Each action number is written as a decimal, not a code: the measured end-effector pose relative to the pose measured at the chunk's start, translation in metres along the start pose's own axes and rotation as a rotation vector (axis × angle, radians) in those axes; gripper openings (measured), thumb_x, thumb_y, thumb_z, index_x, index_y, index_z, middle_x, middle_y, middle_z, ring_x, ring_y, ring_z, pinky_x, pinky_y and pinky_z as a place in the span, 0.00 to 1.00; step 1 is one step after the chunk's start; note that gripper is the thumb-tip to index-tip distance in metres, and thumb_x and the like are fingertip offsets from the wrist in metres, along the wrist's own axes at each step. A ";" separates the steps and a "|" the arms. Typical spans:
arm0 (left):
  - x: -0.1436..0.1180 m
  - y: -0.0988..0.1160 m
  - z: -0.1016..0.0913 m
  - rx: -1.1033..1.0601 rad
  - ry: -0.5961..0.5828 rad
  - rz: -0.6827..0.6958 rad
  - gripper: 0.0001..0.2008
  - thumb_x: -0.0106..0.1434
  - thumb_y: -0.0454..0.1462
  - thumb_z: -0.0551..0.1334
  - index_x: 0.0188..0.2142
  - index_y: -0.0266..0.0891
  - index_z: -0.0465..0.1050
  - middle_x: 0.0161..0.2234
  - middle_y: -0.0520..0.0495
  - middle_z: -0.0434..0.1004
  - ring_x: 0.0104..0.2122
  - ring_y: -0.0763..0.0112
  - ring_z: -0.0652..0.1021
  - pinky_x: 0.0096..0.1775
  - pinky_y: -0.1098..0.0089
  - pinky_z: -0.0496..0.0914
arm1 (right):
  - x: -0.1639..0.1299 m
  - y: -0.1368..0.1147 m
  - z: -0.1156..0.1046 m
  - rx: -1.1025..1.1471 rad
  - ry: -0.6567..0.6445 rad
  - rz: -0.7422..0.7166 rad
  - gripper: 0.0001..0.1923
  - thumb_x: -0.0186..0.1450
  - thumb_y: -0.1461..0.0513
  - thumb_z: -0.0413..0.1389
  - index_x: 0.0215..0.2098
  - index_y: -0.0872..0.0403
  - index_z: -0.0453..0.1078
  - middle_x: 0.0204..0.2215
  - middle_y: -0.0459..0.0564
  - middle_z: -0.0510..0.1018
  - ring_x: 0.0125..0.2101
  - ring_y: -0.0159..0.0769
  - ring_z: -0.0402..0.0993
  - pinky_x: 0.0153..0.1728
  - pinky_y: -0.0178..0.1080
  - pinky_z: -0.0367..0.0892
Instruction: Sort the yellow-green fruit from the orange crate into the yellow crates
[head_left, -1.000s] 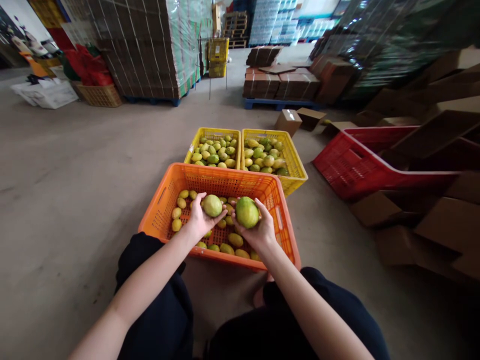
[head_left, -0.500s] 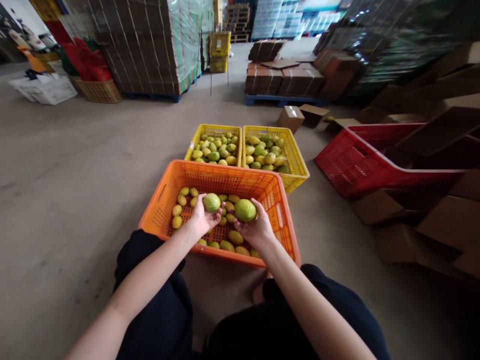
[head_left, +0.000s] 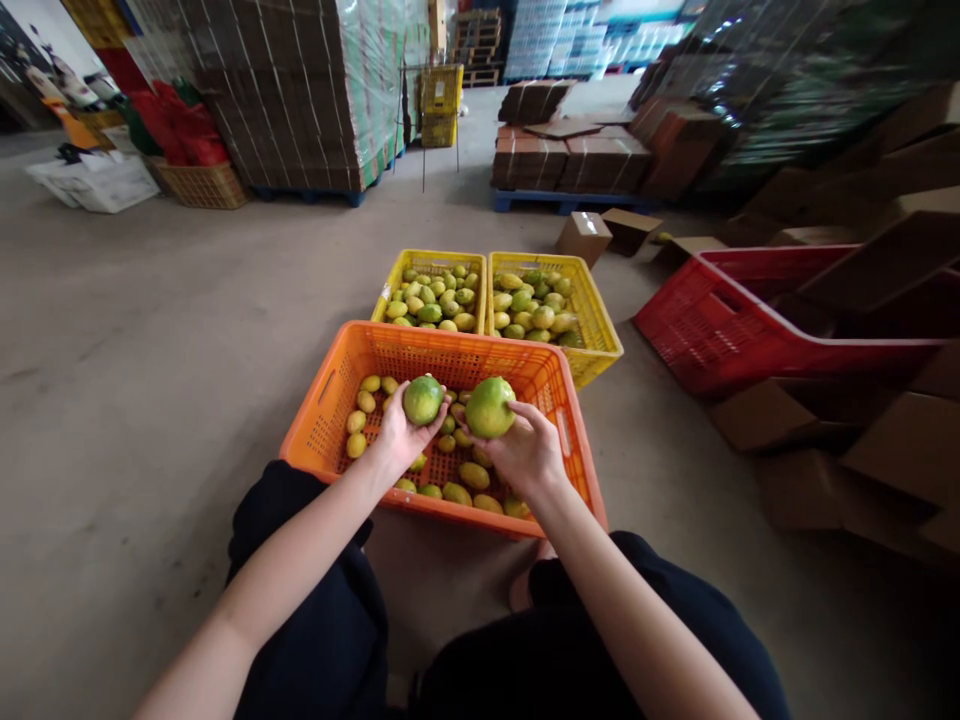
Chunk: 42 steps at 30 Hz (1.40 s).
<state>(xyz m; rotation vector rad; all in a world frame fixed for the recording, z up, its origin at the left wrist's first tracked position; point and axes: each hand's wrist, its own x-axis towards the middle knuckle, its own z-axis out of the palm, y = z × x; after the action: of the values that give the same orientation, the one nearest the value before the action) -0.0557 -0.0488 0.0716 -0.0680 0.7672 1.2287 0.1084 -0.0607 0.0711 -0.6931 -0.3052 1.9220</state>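
Two green mangoes sit above the orange crate (head_left: pixel 330 420): the left hand (head_left: pixel 401 432) cups the smaller mango (head_left: pixel 423 400), the right hand (head_left: pixel 525 450) grips the larger mango (head_left: pixel 490 407).

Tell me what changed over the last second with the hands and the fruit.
The right hand turned over its green fruit, the fingers now closing from the side instead of cupping below. The left hand kept its smaller fruit raised. Nothing was released; the orange crate and yellow crates stayed put.

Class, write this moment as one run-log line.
left hand: small green fruit | right hand: larger green fruit | both over orange crate
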 end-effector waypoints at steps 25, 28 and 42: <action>-0.001 0.005 -0.007 0.035 0.056 -0.050 0.17 0.69 0.36 0.49 0.52 0.30 0.68 0.33 0.38 0.79 0.34 0.61 0.82 0.31 0.65 0.79 | 0.003 0.002 0.001 -0.058 0.047 0.161 0.14 0.64 0.53 0.55 0.36 0.55 0.74 0.27 0.52 0.82 0.23 0.42 0.79 0.20 0.41 0.73; -0.002 0.008 -0.008 0.008 0.057 -0.063 0.16 0.70 0.40 0.50 0.48 0.31 0.68 0.33 0.39 0.78 0.33 0.61 0.82 0.26 0.69 0.78 | 0.002 0.001 0.002 -0.066 0.042 0.121 0.15 0.63 0.51 0.57 0.35 0.55 0.74 0.27 0.52 0.82 0.23 0.41 0.79 0.16 0.37 0.70; -0.003 -0.002 -0.006 0.113 -0.103 0.150 0.14 0.56 0.28 0.66 0.40 0.40 0.67 0.36 0.50 0.76 0.35 0.70 0.80 0.41 0.64 0.78 | 0.000 0.001 0.003 -0.141 0.033 0.086 0.08 0.57 0.60 0.61 0.34 0.54 0.73 0.26 0.50 0.81 0.22 0.40 0.77 0.13 0.34 0.67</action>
<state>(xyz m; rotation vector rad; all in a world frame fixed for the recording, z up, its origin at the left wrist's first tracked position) -0.0577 -0.0548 0.0681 0.1470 0.7605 1.3172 0.1060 -0.0606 0.0736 -0.8416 -0.3987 1.9818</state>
